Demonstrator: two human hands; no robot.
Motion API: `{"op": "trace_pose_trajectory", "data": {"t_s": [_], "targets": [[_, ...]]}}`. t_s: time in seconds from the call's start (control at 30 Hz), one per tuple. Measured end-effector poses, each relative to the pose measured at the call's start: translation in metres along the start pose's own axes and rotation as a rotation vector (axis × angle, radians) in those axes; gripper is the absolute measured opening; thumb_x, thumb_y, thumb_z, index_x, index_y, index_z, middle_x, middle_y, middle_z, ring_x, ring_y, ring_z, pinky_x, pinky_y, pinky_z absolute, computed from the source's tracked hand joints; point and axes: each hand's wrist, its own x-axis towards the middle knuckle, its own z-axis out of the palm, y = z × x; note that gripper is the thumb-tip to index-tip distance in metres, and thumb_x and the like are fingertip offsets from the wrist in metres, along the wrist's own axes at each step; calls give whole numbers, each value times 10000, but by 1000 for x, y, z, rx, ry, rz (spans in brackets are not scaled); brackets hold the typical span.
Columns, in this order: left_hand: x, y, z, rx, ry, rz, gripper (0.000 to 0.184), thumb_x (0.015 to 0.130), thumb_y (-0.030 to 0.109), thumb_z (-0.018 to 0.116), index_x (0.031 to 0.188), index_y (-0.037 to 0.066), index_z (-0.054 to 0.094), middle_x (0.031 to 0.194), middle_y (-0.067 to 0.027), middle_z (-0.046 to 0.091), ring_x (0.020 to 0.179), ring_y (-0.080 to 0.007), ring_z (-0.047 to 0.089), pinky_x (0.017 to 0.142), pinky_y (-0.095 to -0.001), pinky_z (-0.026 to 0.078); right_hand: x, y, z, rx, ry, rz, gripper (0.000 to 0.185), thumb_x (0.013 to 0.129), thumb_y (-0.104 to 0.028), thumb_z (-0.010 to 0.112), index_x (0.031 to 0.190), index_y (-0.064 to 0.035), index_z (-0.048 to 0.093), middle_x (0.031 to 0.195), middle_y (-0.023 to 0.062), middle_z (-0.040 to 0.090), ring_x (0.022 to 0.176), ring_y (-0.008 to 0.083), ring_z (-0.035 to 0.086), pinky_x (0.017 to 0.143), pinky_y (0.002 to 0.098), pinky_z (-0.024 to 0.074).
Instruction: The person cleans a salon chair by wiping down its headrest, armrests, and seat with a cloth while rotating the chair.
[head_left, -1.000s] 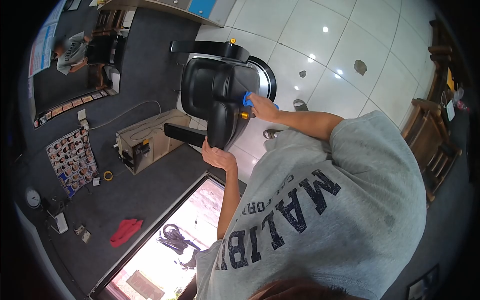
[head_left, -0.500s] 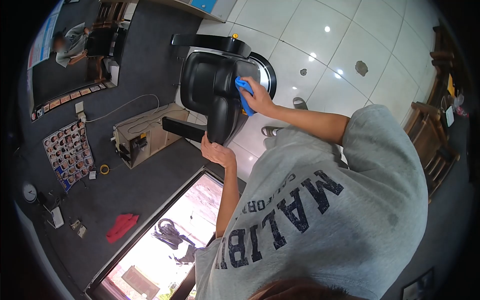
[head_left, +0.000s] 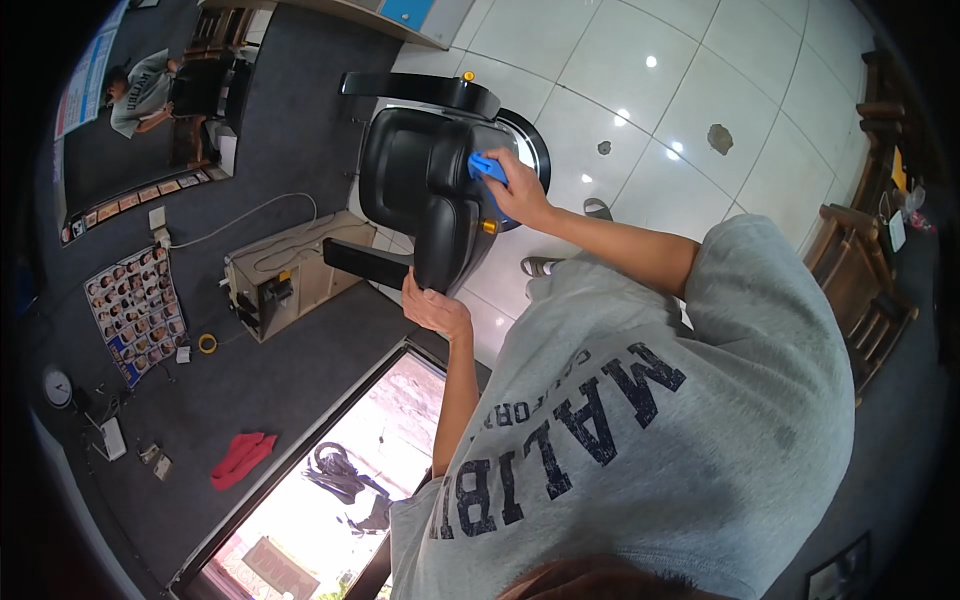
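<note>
A black padded barber chair [head_left: 392, 160] stands before me on the tiled floor. My right hand [head_left: 519, 190] is closed round a bunched blue cloth [head_left: 487, 166], which it presses against the back side of the chair's backrest. Down at the backrest's near end, my left hand [head_left: 436, 308] grips the edge, its fingers between the padding and the black armrest [head_left: 366, 262]. A yellow knob [head_left: 490, 226] shows on the chair's rear side, just below my right hand. Part of the backrest's rear surface lies hidden behind the hand and cloth.
An open-fronted cabinet [head_left: 290, 275] with cables on it stands along the dark wall. A mirror [head_left: 150, 110] reflects a person and the chair. A poster [head_left: 135, 315] and a red cloth [head_left: 243, 460] are at left. Wooden seating [head_left: 860, 280] stands at right; a glass doorway [head_left: 330, 480] is below.
My right hand has shifted slightly, and the blue cloth no longer hangs down below it but is bunched up. The yellow knob has come into view. My left hand keeps its place.
</note>
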Motion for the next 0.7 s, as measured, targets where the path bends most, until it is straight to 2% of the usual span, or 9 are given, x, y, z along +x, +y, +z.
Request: {"op": "trace_pose_trajectory", "data": {"t_s": [0.03, 0.13, 0.23, 0.33, 0.43, 0.53, 0.63, 0.7], "targets": [[0, 1, 0, -4, 0, 0, 659, 1158, 447, 230, 1323, 3, 688, 1276, -205, 698, 1196, -421, 633, 1046, -541, 421, 7, -2, 2, 33, 62, -56, 354, 909, -16, 659, 1251, -69, 585, 1154, 190, 662, 1026, 452, 677, 834, 510, 538], [-1, -3, 1, 8, 3, 0, 663, 1156, 452, 229, 1321, 4, 689, 1277, -204, 698, 1195, -419, 634, 1044, -542, 423, 10, 22, 11, -73, 42, -208, 448, 917, 4, 658, 1337, -75, 524, 1129, 220, 646, 1032, 471, 660, 856, 510, 534], [-1, -3, 2, 15, 4, -5, 667, 1155, 456, 225, 1319, 5, 689, 1276, -203, 700, 1195, -418, 634, 1044, -542, 425, -6, 65, 26, -152, 85, -131, 411, 990, -53, 621, 1374, -83, 477, 1184, 259, 654, 1075, 504, 657, 891, 535, 535], [0, -1, 0, 24, -8, 12, 664, 1163, 444, 206, 1352, 18, 679, 1311, -202, 685, 1195, -432, 617, 1022, -545, 428, -29, 123, 51, -150, 128, 302, 374, 1043, -131, 595, 1391, -74, 470, 1235, 281, 682, 1116, 517, 669, 930, 558, 538], [-3, -6, 4, 18, 2, 18, 676, 1165, 459, 200, 1354, 22, 680, 1316, -199, 686, 1199, -431, 616, 1028, -545, 426, -26, 155, 52, -154, -42, 783, 389, 1055, -170, 585, 1417, -75, 479, 1246, 299, 703, 1133, 513, 684, 953, 577, 537], [-4, -6, 3, 15, -9, 6, 687, 1165, 472, 195, 1359, 25, 679, 1322, -197, 687, 1206, -430, 616, 1037, -543, 422, 1, 129, 43, -231, -8, 776, 395, 1031, -154, 618, 1408, -69, 534, 1211, 273, 728, 1090, 503, 703, 940, 560, 548], [-3, -7, 4, 18, -3, 10, 696, 1165, 484, 190, 1363, 29, 678, 1321, -195, 688, 1209, -426, 617, 1040, -540, 421, 27, 64, 32, -33, 168, 564, 318, 1027, -150, 620, 1334, -69, 603, 1212, 247, 730, 1102, 494, 695, 944, 543, 545], [-3, -5, 2, 11, -2, 4, 704, 1165, 489, 184, 1360, 28, 679, 1320, -194, 687, 1212, -423, 617, 1039, -539, 422, 31, 53, 30, -21, 258, 295, 331, 966, -76, 637, 1297, -84, 641, 1220, 212, 709, 1112, 483, 672, 942, 512, 542]]}}
